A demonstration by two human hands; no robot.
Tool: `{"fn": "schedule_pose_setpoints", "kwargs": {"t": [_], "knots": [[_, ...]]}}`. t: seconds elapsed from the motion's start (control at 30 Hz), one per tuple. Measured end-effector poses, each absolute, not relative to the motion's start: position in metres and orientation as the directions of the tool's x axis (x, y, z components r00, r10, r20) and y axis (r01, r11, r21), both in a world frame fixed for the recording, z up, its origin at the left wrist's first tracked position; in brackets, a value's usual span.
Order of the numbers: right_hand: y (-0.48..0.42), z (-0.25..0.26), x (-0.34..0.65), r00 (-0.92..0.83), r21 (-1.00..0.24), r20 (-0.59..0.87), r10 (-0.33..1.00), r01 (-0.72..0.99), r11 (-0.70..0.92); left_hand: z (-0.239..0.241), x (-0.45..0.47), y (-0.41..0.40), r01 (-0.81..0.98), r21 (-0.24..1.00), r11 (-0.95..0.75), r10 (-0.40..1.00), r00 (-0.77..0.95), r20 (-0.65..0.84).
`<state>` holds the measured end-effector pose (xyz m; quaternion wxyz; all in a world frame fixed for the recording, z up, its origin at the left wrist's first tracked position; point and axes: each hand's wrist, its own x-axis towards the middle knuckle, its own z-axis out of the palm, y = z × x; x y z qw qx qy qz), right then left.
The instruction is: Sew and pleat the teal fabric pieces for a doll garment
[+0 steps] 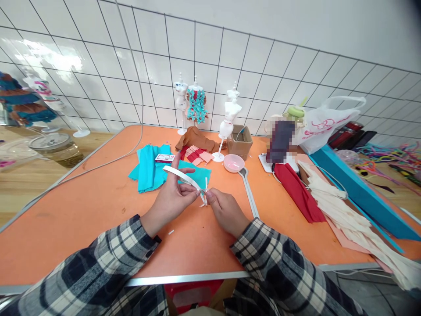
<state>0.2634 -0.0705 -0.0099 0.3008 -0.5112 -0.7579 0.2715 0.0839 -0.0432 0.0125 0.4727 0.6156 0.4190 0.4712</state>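
A narrow white strip (180,174), curved like an arc, lies across the fingers of my left hand (176,193). Its lower end is pinched between my left thumb and a finger, while the index finger points up. My right hand (226,208) is closed beside it, thumb and finger pressed together where the strip splits into thin, ragged white ends (204,201). Whether a small tool is in that pinch is too small to tell. Behind the hands lies folded turquoise cloth (148,173) with a small white and dark red box (164,158) on it.
Small white dress forms (229,115) stand along the tiled wall, one in turquoise ruffles (196,107). Nearby are brown cloth (199,139), a cardboard box (240,142), a pink bowl (233,163) and a grey-white long-handled tool (250,193). Red cloth (297,193) and cream cloth (338,202) lie right.
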Motion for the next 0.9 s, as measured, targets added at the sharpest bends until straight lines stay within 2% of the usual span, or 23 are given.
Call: {"fn": "schedule_pose_setpoints", "kwargs": {"t": [0.53,0.9], "knots": [[-0.0717,-0.0168,0.254,-0.258,-0.78,0.243,0.935,0.521,0.346,0.0184,0.0933,-0.053,0.04,0.988,-0.148,0.969,0.205,0.137],[-0.0704,-0.0115,0.2576,-0.222,-0.762,0.208,0.953,0.574,0.3,0.0186,0.093,-0.0526,0.03,0.988,-0.153,0.967,0.208,0.144]]}}
